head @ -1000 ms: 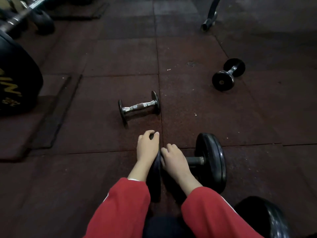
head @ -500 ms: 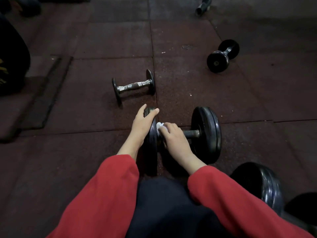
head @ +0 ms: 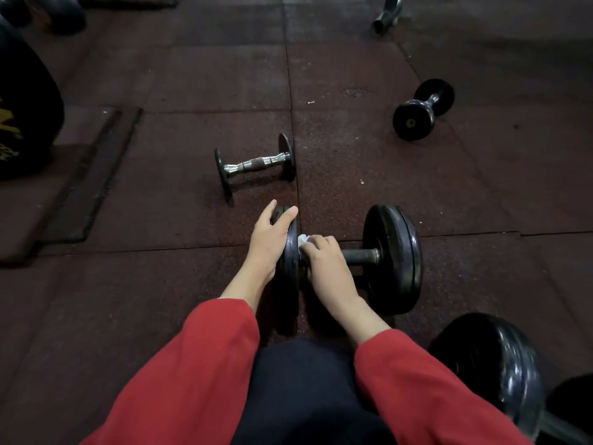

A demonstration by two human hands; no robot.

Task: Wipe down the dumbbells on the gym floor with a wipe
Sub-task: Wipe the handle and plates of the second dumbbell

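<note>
A large black plate dumbbell (head: 393, 258) lies on the dark red rubber floor just in front of me. My left hand (head: 268, 239) grips the top rim of its left plate (head: 290, 271). My right hand (head: 325, 261) is closed over the left end of the bar, pressing a white wipe (head: 303, 240) against it beside the plate. A small chrome-handled dumbbell (head: 255, 163) rests a little farther out. A black round-headed dumbbell (head: 422, 109) sits at the far right.
A big black weight plate with yellow lettering (head: 25, 117) stands at the left edge beside a raised mat (head: 80, 187). Another black dumbbell head (head: 491, 364) is close at my lower right. A metal equipment foot (head: 386, 14) shows at the top.
The view has shifted closer over the large dumbbell. My right hand has moved from the plate's side onto the bar, and the white wipe now shows under its fingers.
</note>
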